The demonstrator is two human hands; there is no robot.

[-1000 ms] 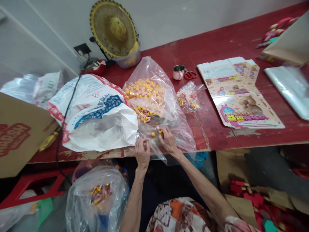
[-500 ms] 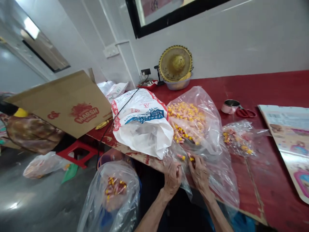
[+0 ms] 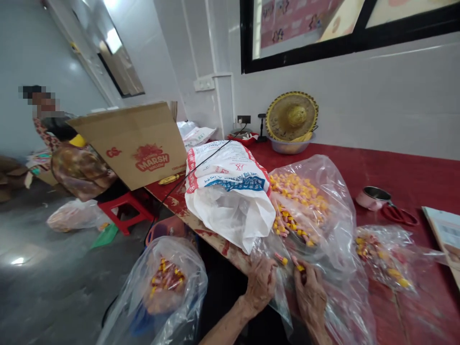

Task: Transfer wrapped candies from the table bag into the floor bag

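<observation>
At the table's front edge my left hand (image 3: 261,283) is closed, fingers curled; what they hold is hidden. Just beyond its fingertips a small pink-and-yellow piece (image 3: 281,259) lies on the clear plastic. To the right, my right hand (image 3: 312,292) is closed, with a pink, yellow-banded piece (image 3: 298,264) between thumb and fingers. Farther back, a large clear plastic bag (image 3: 339,211) lies open towards me, with a heap of similar pink-and-yellow pieces (image 3: 300,194) in it. Against its left side rests a white woven sack (image 3: 230,191) with red and blue print.
A lined bin bag (image 3: 194,282) with more pieces stands below left. Rightward lie a small clear bag (image 3: 383,254), a pink metal cup (image 3: 373,197) and red-handled scissors (image 3: 400,214). A cardboard box (image 3: 143,148) and a seated person (image 3: 79,163) are on the left.
The view has swung left, so everything sits farther right and mostly lower. Both hands keep nearly the same place at the table edge, and the right still holds its piece.
</observation>
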